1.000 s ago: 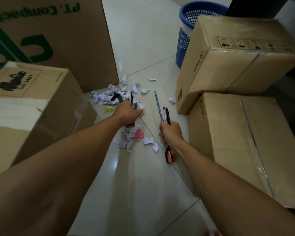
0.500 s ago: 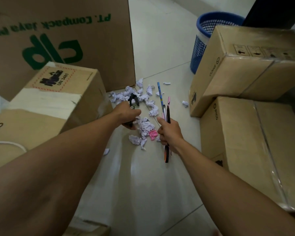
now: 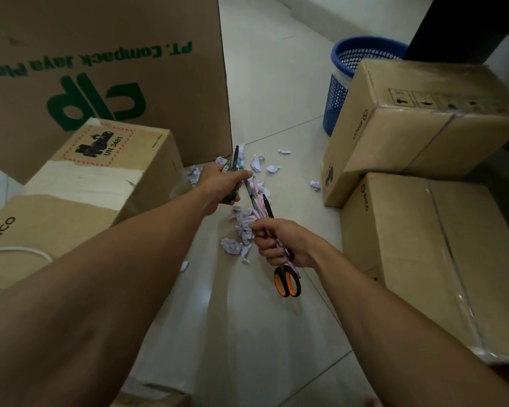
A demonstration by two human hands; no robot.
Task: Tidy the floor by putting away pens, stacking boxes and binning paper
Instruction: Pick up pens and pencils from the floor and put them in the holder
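— Both hands are busy, as we see from the head view. Our left hand (image 3: 222, 185) has its fingers curled round a dark green object and a black pen (image 3: 235, 157) that sticks up past the knuckles, and its fingertips reach the upper end of the bundle the other hand carries.

— And the right?

— Our right hand (image 3: 279, 242) is clenched round a bundle of pens (image 3: 254, 193), blue, pink and black, together with a pair of scissors (image 3: 287, 282) whose orange and black handles hang below the fist. The two hands are near each other, joined by that bundle, above the tiled floor (image 3: 247, 333).

— Where is the paper?

— Crumpled paper scraps (image 3: 241, 227) lie scattered on the tiles under and beyond our hands, with a few stray bits further towards the boxes on the right.

— The boxes?

— Two Pico boxes sit at the right, the upper box (image 3: 417, 127) resting tilted on the lower box (image 3: 423, 259). At the left a box with a UN 3481 label (image 3: 80, 186) stands in front of a large carton with green lettering (image 3: 100, 69).

— And the bin?

— We see the blue mesh basket (image 3: 341, 92) behind the upper box, well apart from the scraps.
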